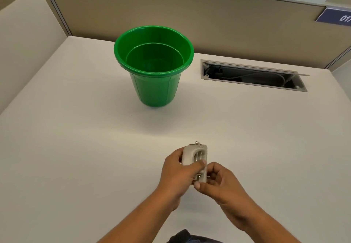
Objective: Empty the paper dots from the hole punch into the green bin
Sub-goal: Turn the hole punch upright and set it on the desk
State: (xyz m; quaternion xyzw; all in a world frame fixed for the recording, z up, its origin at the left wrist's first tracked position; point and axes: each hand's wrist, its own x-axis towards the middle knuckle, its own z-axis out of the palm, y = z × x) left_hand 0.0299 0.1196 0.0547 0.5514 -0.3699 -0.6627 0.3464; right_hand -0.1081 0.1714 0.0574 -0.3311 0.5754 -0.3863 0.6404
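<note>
A green plastic bin stands upright on the white desk, toward the back and left of centre; its inside looks bare. Well in front of it, near the desk's front edge, I hold a small grey hole punch turned so its metal parts face up. My left hand wraps around its left side and back. My right hand pinches its near lower end with thumb and fingers. No paper dots are visible.
A rectangular cable opening with wires inside is cut into the desk right of the bin. Beige partition walls close the back and left sides. A blue label hangs at the far right.
</note>
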